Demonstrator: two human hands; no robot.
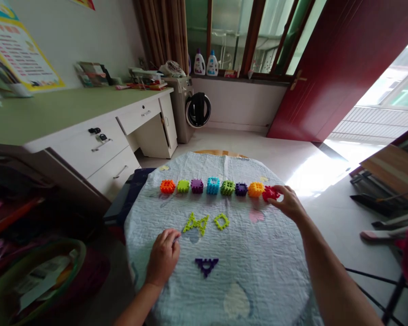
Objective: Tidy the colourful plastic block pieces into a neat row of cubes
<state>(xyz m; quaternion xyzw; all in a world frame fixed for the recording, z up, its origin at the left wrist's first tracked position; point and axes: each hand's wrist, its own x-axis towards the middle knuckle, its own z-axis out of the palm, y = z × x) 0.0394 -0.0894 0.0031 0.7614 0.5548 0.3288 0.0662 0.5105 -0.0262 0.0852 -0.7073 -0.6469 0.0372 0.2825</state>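
Observation:
My right hand (287,202) pinches a red toy block cube (270,194) at the right end of a row of cubes. Beside it stand a yellow-orange cube (255,189), a dark purple cube (241,189), a green cube (227,187) and a blue cube (212,185). Further left are a purple cube (196,185), a lime cube (182,186) and an orange cube (167,186). My left hand (163,256) rests with curled fingers; a small dark bit shows by its thumb. Nearby lie lime triangle pieces (196,223), a lime square frame (221,222) and a dark purple triangle (206,266).
A pale patterned cloth (258,267) covers the round table. Left are a long desk with drawers (88,154) and a green-rimmed basket (81,253). Behind stand a washing machine (182,106) with its door ajar and a red door (326,77).

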